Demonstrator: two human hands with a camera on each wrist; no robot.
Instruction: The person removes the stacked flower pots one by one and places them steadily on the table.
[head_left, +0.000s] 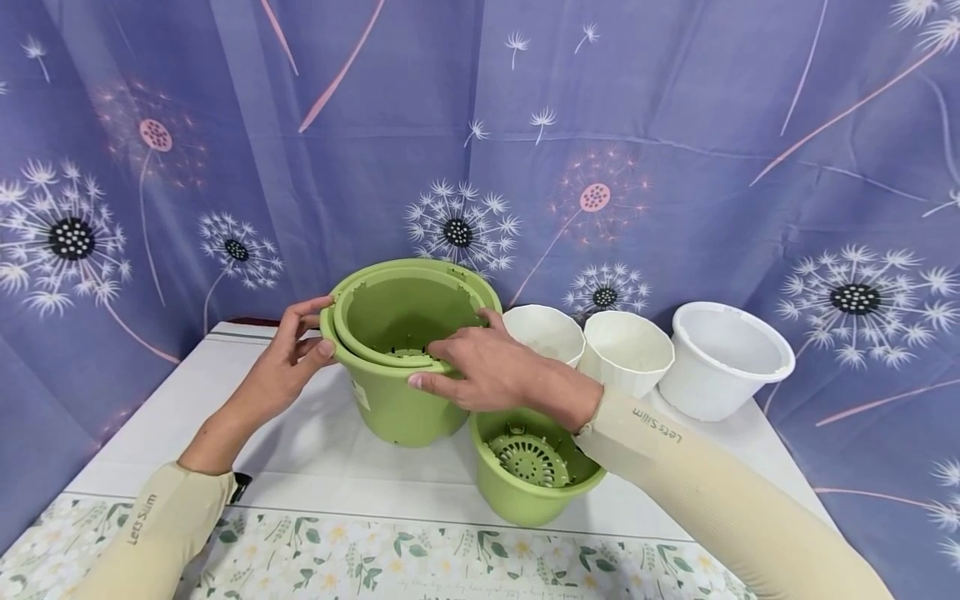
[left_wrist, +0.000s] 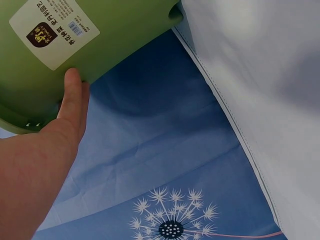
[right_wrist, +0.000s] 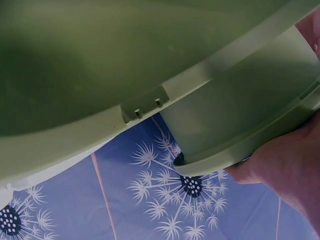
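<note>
In the head view a large green flowerpot (head_left: 408,408) stands on the table with a smaller green pot (head_left: 397,304) nested inside it. My left hand (head_left: 288,358) holds the large pot at its left rim, thumb on the outer side; in the left wrist view a finger lies below its white label (left_wrist: 55,32). My right hand (head_left: 491,362) grips the inner pot's front right rim, fingers inside and thumb outside. Just below my right forearm is another green pot (head_left: 525,504), with a round slotted insert (head_left: 528,460) inside it.
Two white fluted pots (head_left: 543,321) (head_left: 630,354) and a larger smooth white pot (head_left: 712,392) stand at the back right. White cloth (head_left: 300,458) covers the table, with a floral strip (head_left: 420,554) along the front. A blue dandelion-print curtain (head_left: 360,192) hangs behind.
</note>
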